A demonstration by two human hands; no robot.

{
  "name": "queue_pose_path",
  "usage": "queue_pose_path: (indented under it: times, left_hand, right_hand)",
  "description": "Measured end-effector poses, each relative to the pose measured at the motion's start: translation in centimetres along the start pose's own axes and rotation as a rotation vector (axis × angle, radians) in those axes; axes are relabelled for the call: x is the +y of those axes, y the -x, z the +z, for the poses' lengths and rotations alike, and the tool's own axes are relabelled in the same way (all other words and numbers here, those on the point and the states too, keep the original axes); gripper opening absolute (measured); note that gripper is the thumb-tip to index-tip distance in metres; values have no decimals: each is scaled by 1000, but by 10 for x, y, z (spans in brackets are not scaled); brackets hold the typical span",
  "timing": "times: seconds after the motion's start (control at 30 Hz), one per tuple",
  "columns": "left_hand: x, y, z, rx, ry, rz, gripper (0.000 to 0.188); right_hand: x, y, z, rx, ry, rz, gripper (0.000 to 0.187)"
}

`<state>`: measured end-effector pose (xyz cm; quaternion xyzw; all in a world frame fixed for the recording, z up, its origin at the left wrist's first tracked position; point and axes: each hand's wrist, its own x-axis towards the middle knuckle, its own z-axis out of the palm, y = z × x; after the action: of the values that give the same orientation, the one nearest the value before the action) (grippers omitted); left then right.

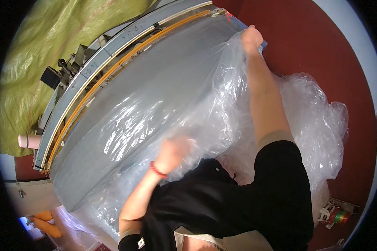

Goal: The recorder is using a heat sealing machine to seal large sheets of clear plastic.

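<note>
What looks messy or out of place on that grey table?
The clear plastic sheet lies wrinkled over the grey table and bunches into a loose heap beside it. Both hands, left and right, press on it.

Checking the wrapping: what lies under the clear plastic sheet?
Under the clear plastic sheet shows a smooth grey table top. Both hands, left hand and right hand, press on it. The near edge is hidden by bunched plastic.

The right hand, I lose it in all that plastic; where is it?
In the head view the right hand is stretched to the far upper right, gripping the clear plastic sheet at the grey panel's far corner, beside the red floor.
</note>
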<state>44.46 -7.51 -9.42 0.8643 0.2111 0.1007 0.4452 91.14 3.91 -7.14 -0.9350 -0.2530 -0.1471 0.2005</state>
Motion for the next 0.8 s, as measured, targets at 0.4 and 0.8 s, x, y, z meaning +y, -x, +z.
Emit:
queue_pose_path:
  times: [0.4, 0.8]
  left_hand:
    - [58, 32, -86, 551, 653, 219, 10]
    - [17, 29, -12, -318, 686, -139, 52]
  right_hand:
    - [9, 1, -6, -34, 6, 20, 25]
    - [1, 2, -13, -58, -4, 16, 24]
